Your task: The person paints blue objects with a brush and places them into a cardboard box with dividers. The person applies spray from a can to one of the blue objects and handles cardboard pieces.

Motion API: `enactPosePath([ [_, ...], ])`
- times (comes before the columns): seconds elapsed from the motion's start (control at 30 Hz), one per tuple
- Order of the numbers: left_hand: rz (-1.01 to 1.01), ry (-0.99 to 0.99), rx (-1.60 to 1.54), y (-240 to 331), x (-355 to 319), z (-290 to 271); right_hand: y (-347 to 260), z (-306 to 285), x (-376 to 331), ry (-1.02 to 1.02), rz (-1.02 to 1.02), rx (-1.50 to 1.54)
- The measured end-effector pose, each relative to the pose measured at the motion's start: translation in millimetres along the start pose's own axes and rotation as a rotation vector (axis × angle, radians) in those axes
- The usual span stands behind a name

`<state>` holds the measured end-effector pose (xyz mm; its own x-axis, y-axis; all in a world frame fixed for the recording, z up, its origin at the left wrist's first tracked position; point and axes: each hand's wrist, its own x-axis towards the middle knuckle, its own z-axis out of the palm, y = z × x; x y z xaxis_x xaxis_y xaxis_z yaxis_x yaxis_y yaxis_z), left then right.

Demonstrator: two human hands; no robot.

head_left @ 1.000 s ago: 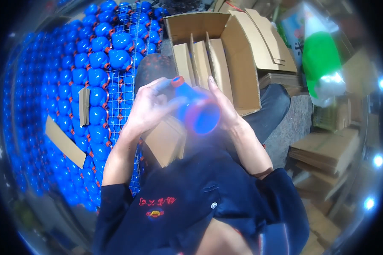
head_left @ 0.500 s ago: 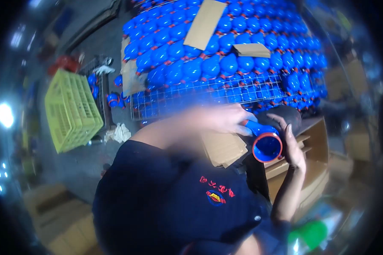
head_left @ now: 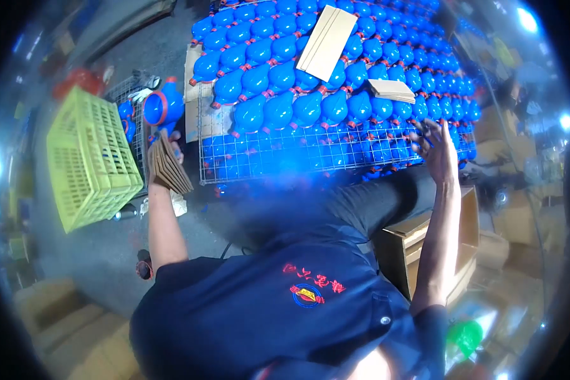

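Note:
A stack of brown cardboard pieces [head_left: 169, 166] is gripped in my left hand [head_left: 177, 147], whose fingers partly show behind it. Just beyond that hand, a glossy blue vessel [head_left: 171, 101] with an orange-red rim turns its round mouth to the left. Whether my fingers also touch this vessel I cannot tell. Far to the right, my right hand [head_left: 438, 149] is raised with its fingers spread and nothing in them. It is nearest to the right end of many similar blue vessels [head_left: 307, 109], which lie in rows over a wire mesh rack [head_left: 285, 149].
A yellow-green plastic crate [head_left: 92, 158] stands tilted at the left. Two flat cardboard pieces, a long one [head_left: 327, 43] and a shorter one [head_left: 391, 90], lie on the rows. An open cardboard box [head_left: 468, 221] sits beside my right forearm. White cloth and gloves [head_left: 144, 88] lie near the crate.
My left hand has swung from the middle to the far left, with the cardboard stack and a blue vessel now there. My right hand has left the vessel and moved up, fingers spread.

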<state>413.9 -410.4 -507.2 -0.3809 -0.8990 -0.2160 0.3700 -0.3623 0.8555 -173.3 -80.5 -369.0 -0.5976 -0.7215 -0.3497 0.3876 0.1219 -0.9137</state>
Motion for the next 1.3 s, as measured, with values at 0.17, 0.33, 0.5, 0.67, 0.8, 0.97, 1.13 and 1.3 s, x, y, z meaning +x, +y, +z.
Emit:
enactPosePath([
  [0.17,-0.105,0.377,-0.022,-94,51,-133,41,-59,-18,0.233,0.054,0.122],
  [0.33,-0.235,0.801,0.023,-161,96,-216,37,-54,-22,0.264,0.076,0.094],
  [0.5,-0.342,0.841,-0.038,-194,135,-224,39,-41,-18,0.34,0.049,0.038],
  [0.67,-0.381,0.873,0.162,-203,154,-267,43,-26,-16,0.338,0.092,-0.06],
  [0.8,-0.497,0.343,1.346,-221,149,-281,48,-28,-12,0.337,0.072,-0.043],
  [0.97,-0.643,0.292,1.239,-209,139,-247,40,-26,-14,0.376,0.094,-0.024],
  [1.13,-0.413,0.666,1.352,-135,131,-234,41,-17,-26,0.322,0.069,-0.026],
  [1.3,0.132,0.427,1.41,-17,138,-145,45,-14,-38,0.268,-0.016,-0.083],
])
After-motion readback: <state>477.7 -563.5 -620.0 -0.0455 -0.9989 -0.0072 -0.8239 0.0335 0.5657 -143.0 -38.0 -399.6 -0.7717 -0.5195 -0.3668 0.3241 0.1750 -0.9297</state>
